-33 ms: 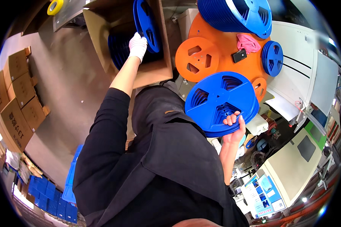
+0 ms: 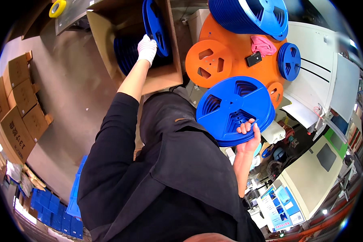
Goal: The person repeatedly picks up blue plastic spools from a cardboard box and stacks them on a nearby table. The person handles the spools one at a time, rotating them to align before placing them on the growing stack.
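Observation:
My left hand [image 2: 146, 47], in a white glove, reaches into an open cardboard box [image 2: 165, 76] and grips the rim of an upright blue reel [image 2: 155, 24]. More blue reels [image 2: 125, 52] lie stacked inside the box. My bare right hand [image 2: 248, 133] holds a stack of large blue reels [image 2: 234, 109] by its lower edge, close to my body. My black sleeves and torso fill the lower middle of the view.
An orange round table [image 2: 238, 50] carries an orange reel [image 2: 208, 63], a tall pile of blue reels [image 2: 254, 16], a small blue pile [image 2: 289, 60], a pink cloth [image 2: 263, 44] and a black phone [image 2: 253, 59]. Cardboard cartons [image 2: 16, 109] stand left, blue crates [image 2: 48, 205] lower left, white machines [image 2: 330, 80] right.

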{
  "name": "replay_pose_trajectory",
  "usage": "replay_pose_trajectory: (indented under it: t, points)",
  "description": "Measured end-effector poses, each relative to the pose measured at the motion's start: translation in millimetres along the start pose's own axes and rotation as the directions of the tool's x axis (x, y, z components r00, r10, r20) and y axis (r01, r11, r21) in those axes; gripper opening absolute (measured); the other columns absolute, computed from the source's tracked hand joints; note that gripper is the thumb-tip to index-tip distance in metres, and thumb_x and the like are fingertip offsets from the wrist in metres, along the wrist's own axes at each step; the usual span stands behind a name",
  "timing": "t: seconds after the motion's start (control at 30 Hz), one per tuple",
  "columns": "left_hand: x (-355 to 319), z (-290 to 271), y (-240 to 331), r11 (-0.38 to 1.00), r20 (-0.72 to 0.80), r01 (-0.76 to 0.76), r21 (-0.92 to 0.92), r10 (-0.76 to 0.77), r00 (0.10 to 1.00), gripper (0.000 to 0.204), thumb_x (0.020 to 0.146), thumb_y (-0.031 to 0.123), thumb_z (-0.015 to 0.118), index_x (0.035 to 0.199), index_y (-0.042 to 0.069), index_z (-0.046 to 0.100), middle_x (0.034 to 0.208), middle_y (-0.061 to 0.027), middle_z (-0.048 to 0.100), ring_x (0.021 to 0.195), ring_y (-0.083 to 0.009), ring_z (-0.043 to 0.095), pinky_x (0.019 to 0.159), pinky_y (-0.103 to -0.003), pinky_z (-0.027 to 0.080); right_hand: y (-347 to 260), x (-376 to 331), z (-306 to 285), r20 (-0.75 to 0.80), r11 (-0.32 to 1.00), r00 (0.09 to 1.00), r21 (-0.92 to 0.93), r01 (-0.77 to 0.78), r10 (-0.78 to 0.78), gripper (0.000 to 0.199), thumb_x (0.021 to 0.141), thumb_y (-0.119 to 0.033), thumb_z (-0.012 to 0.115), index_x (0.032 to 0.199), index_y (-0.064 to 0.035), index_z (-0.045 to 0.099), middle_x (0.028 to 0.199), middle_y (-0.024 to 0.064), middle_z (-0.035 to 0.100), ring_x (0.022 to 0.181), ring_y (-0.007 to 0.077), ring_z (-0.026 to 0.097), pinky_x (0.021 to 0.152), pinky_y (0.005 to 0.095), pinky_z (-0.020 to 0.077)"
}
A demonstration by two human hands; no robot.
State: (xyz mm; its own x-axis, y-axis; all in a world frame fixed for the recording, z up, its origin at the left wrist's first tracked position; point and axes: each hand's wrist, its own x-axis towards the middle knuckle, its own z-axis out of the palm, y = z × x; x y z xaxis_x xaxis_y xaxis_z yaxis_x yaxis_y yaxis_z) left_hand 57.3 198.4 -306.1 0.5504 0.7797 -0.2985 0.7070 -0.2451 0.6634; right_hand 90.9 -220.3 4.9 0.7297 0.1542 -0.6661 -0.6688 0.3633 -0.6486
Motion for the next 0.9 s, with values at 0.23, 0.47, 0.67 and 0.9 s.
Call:
replay_pose_trajectory:
  t: [0.23, 0.47, 0.67, 0.9]
  points:
    - [3.4, 12.8, 33.6, 0.983, 0.145, 0.152, 0.103, -0.166, 0.975, 0.026, 0.085, 0.022, 0.055, 0.104, 0.004, 0.057, 0.096, -0.0212, 0.066, 0.091, -0.0392, 0.063, 0.080, -0.044, 0.049, 2.6, -2.6, 1.0, -0.023, 1.000, 1.000, -0.008, 0.016, -0.016, 0.019, 0.092, -0.022, 0.054, 0.103, -0.0062, 0.054, 0.070, 0.0012, 0.046, 0.063, 0.0136, 0.046, 0.063, 0.0309, 0.0419]
    - [-9.7, 34.7, -14.0, 0.964, 0.189, 0.214, -0.157, -0.183, 0.965, 0.061, 0.087, 0.030, 0.056, 0.141, 0.008, 0.038, 0.118, -0.0241, 0.060, 0.110, -0.0366, 0.058, 0.094, -0.041, 0.044, 3.6, -3.7, 6.2, 0.034, 1.000, 0.999, 0.001, 0.011, -0.011, 0.020, 0.091, -0.021, 0.055, 0.105, -0.0065, 0.054, 0.069, 0.0001, 0.044, 0.063, 0.0131, 0.044, 0.063, 0.0300, 0.0398]
    - [-75.2, 0.8, -51.7, 0.862, 0.337, 0.197, -0.467, -0.032, 0.941, 0.054, 0.092, 0.024, 0.054, 0.139, 0.001, 0.041, 0.138, -0.0167, 0.049, 0.129, -0.0250, 0.045, 0.107, -0.032, 0.033, 1.9, -1.7, 25.2, 0.269, 0.987, 0.961, 0.157, 0.028, -0.070, 0.019, 0.089, -0.020, 0.056, 0.101, -0.0052, 0.053, 0.066, -0.0017, 0.039, 0.056, 0.0100, 0.039, 0.056, 0.0264, 0.0351]
    - [-139.7, -46.2, -41.5, 0.796, 0.193, -0.089, -0.599, 0.251, 0.949, 0.053, 0.088, 0.000, 0.055, 0.139, 0.004, 0.042, 0.138, -0.0150, 0.048, 0.129, -0.0252, 0.045, 0.109, -0.032, 0.033, -4.5, -11.3, 33.0, 0.542, 0.931, 0.817, 0.363, -0.016, -0.197, 0.036, 0.085, -0.031, 0.071, 0.092, -0.0097, 0.043, 0.058, -0.0048, 0.040, 0.047, 0.0065, 0.039, 0.049, 0.0232, 0.0329]
